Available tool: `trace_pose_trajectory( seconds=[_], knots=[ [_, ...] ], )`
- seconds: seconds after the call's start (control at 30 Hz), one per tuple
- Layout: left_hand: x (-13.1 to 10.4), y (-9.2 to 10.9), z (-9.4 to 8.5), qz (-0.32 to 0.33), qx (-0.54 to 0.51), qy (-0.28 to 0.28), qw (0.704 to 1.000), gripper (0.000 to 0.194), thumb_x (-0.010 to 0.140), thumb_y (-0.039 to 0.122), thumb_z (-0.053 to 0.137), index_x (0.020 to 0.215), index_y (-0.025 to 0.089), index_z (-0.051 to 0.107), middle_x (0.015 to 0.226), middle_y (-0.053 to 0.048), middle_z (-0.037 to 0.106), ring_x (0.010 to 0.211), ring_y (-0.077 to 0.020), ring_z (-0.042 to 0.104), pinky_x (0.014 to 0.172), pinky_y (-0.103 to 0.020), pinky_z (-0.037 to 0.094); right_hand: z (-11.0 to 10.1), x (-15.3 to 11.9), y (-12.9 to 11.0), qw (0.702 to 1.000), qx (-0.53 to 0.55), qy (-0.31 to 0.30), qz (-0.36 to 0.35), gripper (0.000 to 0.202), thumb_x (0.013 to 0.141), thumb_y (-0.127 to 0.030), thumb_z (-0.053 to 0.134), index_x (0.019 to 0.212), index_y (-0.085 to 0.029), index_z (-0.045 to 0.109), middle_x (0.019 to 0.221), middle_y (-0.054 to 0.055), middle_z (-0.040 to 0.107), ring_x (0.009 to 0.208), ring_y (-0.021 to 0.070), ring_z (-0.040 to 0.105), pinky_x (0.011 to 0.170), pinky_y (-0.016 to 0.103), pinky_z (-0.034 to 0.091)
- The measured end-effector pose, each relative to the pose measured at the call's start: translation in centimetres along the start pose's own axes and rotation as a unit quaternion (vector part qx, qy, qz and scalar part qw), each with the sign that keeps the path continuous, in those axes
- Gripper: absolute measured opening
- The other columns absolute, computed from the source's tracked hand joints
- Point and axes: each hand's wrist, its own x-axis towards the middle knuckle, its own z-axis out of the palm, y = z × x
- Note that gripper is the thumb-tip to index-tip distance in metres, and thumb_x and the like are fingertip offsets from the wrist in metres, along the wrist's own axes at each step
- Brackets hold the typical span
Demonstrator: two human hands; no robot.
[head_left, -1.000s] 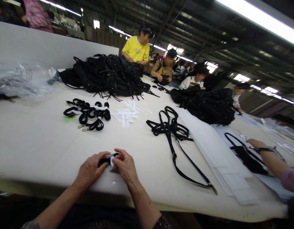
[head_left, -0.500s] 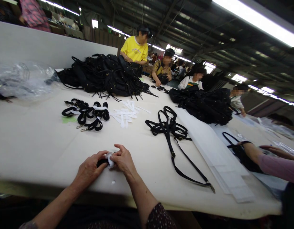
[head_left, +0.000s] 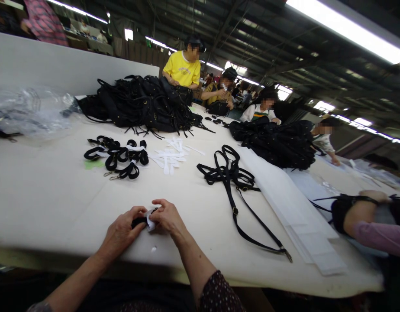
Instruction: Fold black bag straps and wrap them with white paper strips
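Observation:
My left hand (head_left: 124, 228) is closed on a folded black strap (head_left: 139, 222) near the front edge of the table. A white paper strip (head_left: 150, 224) goes around the strap, and my right hand (head_left: 167, 218) pinches it, index finger raised. Fingers partly cover both. Beyond my hands lie several coiled black straps with white bands (head_left: 118, 156) and metal clips. To their right is a scatter of white paper strips (head_left: 169, 156). A loose long black strap (head_left: 230, 186) with buckles and a clip lies further right.
Piles of black bags (head_left: 144, 104) and more black bags (head_left: 274, 141) stand at the back. Clear plastic (head_left: 31, 110) lies at left, long white sheets (head_left: 287, 208) at right. A co-worker's arm in a pink sleeve (head_left: 378, 236) handles a black bag at the right edge. Other people stand across the table.
My hands stay almost in place, the right shifting slightly on the paper strip. At right, the co-worker's arms and black bag have moved up and to the right.

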Motion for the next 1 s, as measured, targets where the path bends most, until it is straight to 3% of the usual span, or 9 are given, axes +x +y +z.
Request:
trace_pose_trajectory(
  seconds=[0.5,0.8,1.0],
  knots=[
    [0.0,-0.5,0.3,0.002,-0.003,-0.003,1.000,0.028,0.086,0.038,0.056,0.114,0.032,0.054,0.112,0.001,0.072,0.105,-0.0227,0.066,0.093,-0.036,0.049,-0.1,0.6,-0.5,1.000,-0.030,0.007,-0.002,0.061,0.060,-0.009,0.069,0.120,-0.018,0.062,0.065,-0.006,0.066,0.052,0.0104,0.059,0.050,0.019,0.044],
    [0.0,-0.1,0.0,-0.001,-0.016,-0.007,1.000,0.026,0.087,0.037,0.055,0.112,0.030,0.055,0.112,-0.001,0.072,0.106,-0.0222,0.066,0.095,-0.038,0.049,0.5,-0.2,-1.1,0.986,-0.123,0.074,-0.087,0.052,0.067,-0.008,0.065,0.116,-0.026,0.067,0.073,-0.006,0.069,0.066,0.0113,0.063,0.062,0.020,0.047],
    [0.0,-0.1,0.0,-0.007,-0.019,-0.012,1.000,0.027,0.087,0.037,0.056,0.113,0.029,0.055,0.115,-0.001,0.071,0.108,-0.0220,0.065,0.095,-0.037,0.050,0.4,0.0,-0.7,0.990,-0.105,0.034,-0.085,0.050,0.070,-0.004,0.057,0.113,-0.027,0.068,0.082,-0.005,0.067,0.058,0.0073,0.059,0.055,0.018,0.048]
  ],
)
